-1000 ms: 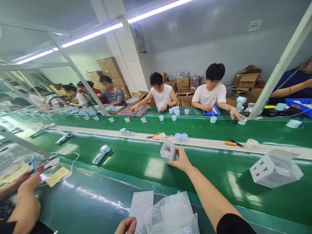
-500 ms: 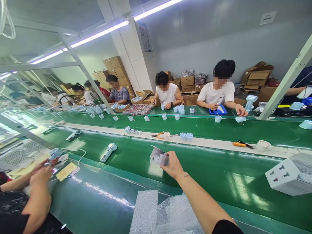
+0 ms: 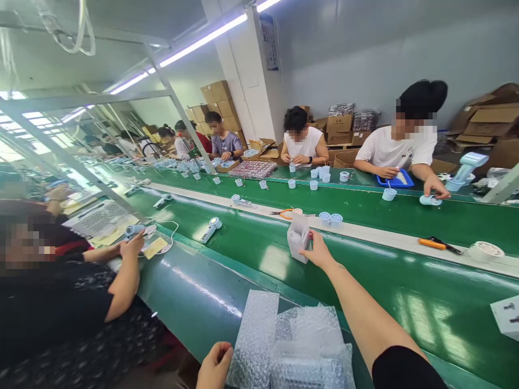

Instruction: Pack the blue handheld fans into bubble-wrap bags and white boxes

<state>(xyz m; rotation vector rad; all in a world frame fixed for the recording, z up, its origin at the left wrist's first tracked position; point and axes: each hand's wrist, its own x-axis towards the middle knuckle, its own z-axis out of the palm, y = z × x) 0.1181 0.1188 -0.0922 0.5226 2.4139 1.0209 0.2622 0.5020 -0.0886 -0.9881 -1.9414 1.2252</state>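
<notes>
On the green conveyor belt (image 3: 365, 292) ahead of the person, the right hand (image 3: 318, 253) reaches out at full stretch and holds a small white carton (image 3: 298, 237), fingers (image 3: 306, 248) closed on its right side. The carton stands upright on the belt with its top flap raised, just short of the pale strip (image 3: 381, 237) that runs along the middle of the line. At the bottom edge of the head view the left hand (image 3: 214, 367) rests against a stack of bubble wrap sheets (image 3: 292, 346) on the near worktop (image 3: 190, 302); its fingers are curled at the sheets' left edge, though whether they truly grip them cannot be told.

Left of the carton a handheld fan (image 3: 211, 229) lies flat on the belt, well apart from it. On the pale strip behind the carton lie orange-handled pliers (image 3: 284, 213) and two light-blue round parts (image 3: 330, 218); further right are an orange-handled tool (image 3: 440, 245) and a white round reel (image 3: 485, 252). Part of a white printed box (image 3: 506, 316) shows at the right edge.

A co-worker in dark clothes (image 3: 60, 313) sits to the left, a hand at a small fan and cable (image 3: 135, 231). Across the line other workers sit at the far worktop (image 3: 360, 189), with small blue cups scattered before them, and cardboard boxes (image 3: 340, 124) are stacked along the wall.
</notes>
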